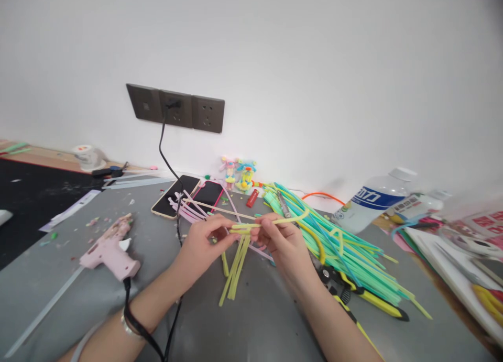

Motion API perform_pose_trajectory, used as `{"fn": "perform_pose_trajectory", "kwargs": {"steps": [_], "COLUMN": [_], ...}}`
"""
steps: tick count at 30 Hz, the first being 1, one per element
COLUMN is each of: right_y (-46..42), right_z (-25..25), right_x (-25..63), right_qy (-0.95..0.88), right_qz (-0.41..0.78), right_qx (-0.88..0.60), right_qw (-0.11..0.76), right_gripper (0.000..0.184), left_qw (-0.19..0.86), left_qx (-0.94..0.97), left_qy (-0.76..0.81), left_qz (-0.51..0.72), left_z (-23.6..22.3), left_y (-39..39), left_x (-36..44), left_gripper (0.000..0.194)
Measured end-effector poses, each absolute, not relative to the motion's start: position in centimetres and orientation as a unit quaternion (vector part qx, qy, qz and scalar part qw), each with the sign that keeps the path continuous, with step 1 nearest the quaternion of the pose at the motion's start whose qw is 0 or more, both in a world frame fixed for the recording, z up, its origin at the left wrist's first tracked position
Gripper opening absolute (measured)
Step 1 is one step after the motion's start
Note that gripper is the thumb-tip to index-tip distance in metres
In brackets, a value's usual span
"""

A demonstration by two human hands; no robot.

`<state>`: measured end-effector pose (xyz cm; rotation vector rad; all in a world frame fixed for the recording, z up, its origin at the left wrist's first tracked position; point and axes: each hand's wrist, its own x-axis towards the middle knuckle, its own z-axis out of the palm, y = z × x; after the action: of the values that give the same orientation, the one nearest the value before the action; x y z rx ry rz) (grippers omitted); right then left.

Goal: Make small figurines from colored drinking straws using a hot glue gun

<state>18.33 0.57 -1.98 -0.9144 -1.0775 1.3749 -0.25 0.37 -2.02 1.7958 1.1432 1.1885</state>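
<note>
Both hands meet over the middle of the grey mat, pinching yellow-green pipe cleaners (240, 227) that lie sideways between them. My left hand (206, 240) is closed, thumb and index finger on their left ends. My right hand (283, 241) grips them from the other side, and one bent stem runs out past its fingers to the upper right. Below the fingers, several more yellow-green pipe cleaners (237, 270) hang or lie downward; whether they are joined to the held ones I cannot tell. Beside my right hand lies a big pile of green and teal pipe cleaners (353, 257).
A pink glue gun (112, 254) lies left, its black cord passing by my left wrist. Two phones (176, 194), a red lighter-like item (252, 198) and small figurines (245, 174) sit near the wall. At right are yellow-black pliers (369, 299) and a tilted water bottle (377, 197).
</note>
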Motion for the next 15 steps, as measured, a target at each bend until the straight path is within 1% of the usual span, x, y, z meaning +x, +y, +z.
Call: {"fn": "perform_pose_trajectory", "kwargs": {"steps": [2,5,10,15], "right_y": [0.56,0.51,0.52,0.55], "right_z": [-2.04,-1.87,-1.44,-1.28], "right_x": [18.36,18.30,18.10,18.09], "right_qy": [-0.465,-0.472,-0.493,-0.505], "right_qz": [0.583,0.588,0.572,0.546], "right_qx": [-0.386,-0.385,-0.412,-0.438], "right_qw": [0.542,0.532,0.510,0.506], "right_gripper": [0.027,0.026,0.032,0.037], "left_qw": [0.350,0.361,0.404,0.431], "left_qx": [0.683,0.670,0.640,0.618], "left_qy": [0.443,0.444,0.438,0.437], "left_qz": [0.463,0.473,0.484,0.492], "left_z": [-1.90,-1.71,-1.59,-1.45], "left_y": [0.28,0.15,-0.01,-0.07], "left_x": [-0.24,-0.21,-0.10,-0.02], "left_gripper": [0.010,0.011,0.011,0.009]}}
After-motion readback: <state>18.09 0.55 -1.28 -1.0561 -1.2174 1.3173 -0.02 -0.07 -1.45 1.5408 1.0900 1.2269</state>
